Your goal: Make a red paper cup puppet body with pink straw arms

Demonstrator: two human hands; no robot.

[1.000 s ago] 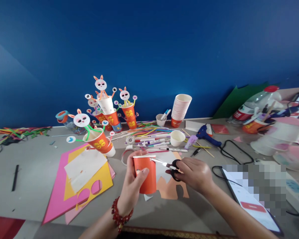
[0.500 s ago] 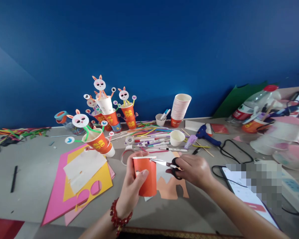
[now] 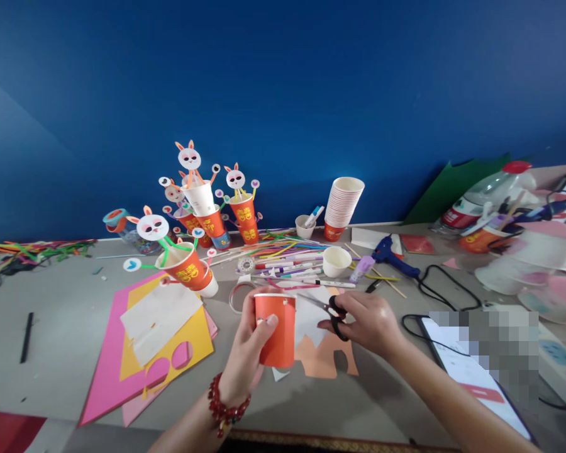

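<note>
An orange-red paper cup (image 3: 283,336) is gripped in my left hand (image 3: 249,346), thumb across its side and fingers hidden behind it. A small pale mark shows just under its white rim at the right. My right hand (image 3: 365,319) has its fingers in the black handles of a pair of scissors (image 3: 321,304). The blades point left and lie apart from the cup, close to its rim. Beneath the hands lie peach paper (image 3: 318,358) with cut-outs and a white sheet (image 3: 311,324).
Paper-cup rabbit figures (image 3: 183,267) stand at the left behind pink and yellow sheets (image 3: 104,377). Markers (image 3: 292,265), a stack of paper cups (image 3: 344,201) and a blue glue gun (image 3: 391,257) lie farther back. A phone or tablet (image 3: 471,377) and power strip (image 3: 554,358) are at right.
The scissors have drawn away from the cup's rim to the right, and their blades have parted a little. My left hand has tilted the cup slightly, so its rim opening shows more.
</note>
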